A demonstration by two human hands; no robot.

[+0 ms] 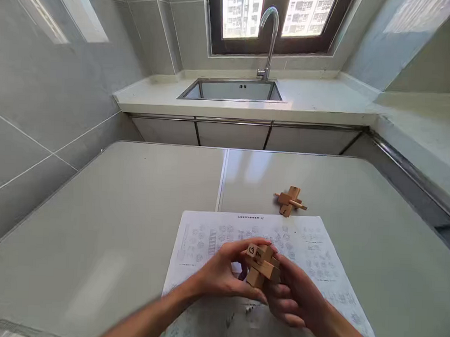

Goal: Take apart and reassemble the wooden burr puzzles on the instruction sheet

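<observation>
Between both hands is a cluster of interlocked wooden blocks (262, 264) with dark marks on its upper left end. My left hand (226, 273) grips it from the left, with the index finger over the top and the thumb below. From the right, my right hand (294, 288) holds the same cluster, its lower fingers curled. Beneath the hands lies a printed sheet (203, 237) with rows of small diagrams. Beyond the sheet's far edge, a second, smaller wooden block assembly (288, 200) rests on the table, with thin sticks through it.
The pale table (107, 223) has a seam down its middle. Past its far edge stand cabinets (232, 134) under a white counter (325, 96), with a sink (236, 91) and a curved faucet (273, 36) below the window. A tiled wall (50, 81) borders the left.
</observation>
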